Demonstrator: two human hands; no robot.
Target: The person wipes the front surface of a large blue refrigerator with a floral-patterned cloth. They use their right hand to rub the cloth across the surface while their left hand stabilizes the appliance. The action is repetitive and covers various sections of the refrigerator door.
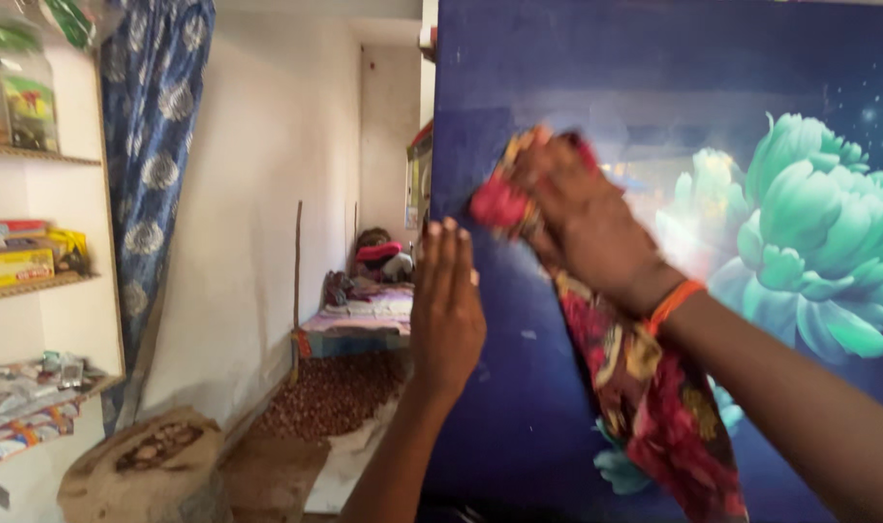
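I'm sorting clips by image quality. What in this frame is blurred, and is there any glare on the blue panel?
Head view: the right hand and the red floral cloth it holds are motion-smeared; the left hand is sharper. A pale hazy sheen crosses the glossy dark-blue panel with teal flowers near the cloth. The shelves at left look washed out.

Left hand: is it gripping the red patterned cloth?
No, the left hand lies flat and open against the edge of the blue flowered panel, while the right hand holds the red patterned cloth.
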